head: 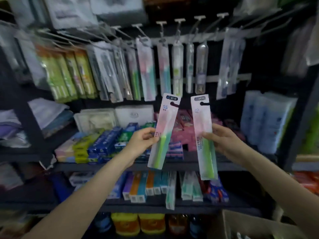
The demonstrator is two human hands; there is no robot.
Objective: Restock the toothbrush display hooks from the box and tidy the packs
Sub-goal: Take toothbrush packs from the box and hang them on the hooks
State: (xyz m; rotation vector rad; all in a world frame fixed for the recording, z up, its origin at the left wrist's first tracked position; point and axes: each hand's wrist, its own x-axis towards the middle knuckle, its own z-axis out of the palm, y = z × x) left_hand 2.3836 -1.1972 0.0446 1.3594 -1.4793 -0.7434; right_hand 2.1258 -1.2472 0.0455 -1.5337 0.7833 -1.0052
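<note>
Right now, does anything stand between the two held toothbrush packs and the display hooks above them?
Nothing visible does. The left pack and right pack are held up below the hooks, with only open space between.

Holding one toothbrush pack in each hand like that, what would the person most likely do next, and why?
Probably lift the left hand's pack up to the hook holding matching pink-and-green packs. Both packs' hang holes point upward, and the right hand's pack can follow.

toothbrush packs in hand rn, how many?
2. One pack gripped by the left hand, one pack gripped by the right hand. More hang on hooks behind.
</note>
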